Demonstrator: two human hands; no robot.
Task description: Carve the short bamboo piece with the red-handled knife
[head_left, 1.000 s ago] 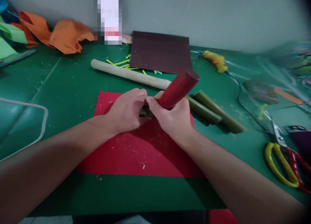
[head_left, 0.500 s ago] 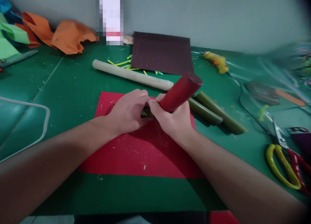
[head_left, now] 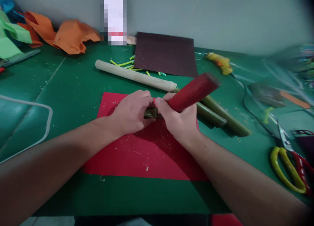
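Over the red sheet (head_left: 137, 157) both hands work close together. My left hand (head_left: 131, 113) is closed around a short, shiny dark-green piece (head_left: 150, 113), mostly hidden by the fingers; its kind is unclear. My right hand (head_left: 180, 119) grips a thick red cylinder (head_left: 192, 92), which slants up to the right out of the fist. Its lower end is hidden in the hand, near the green piece; whether they touch cannot be seen. Just right of this hand lie two green tubes, one nearer (head_left: 211, 115) and one farther (head_left: 227, 118).
Behind the hands lie a pale wooden rod (head_left: 136, 76), a dark brown sheet (head_left: 165, 54) and several yellow-green strips (head_left: 125, 63). To the right are a yellow glue gun (head_left: 220, 63) with its cord and scissors (head_left: 287, 168). Orange paper (head_left: 71, 36) lies far left.
The red cylinder has tipped further to the right with my right hand, which has shifted slightly that way. More of the dark-green piece shows between the hands. The camera view has shifted slightly.
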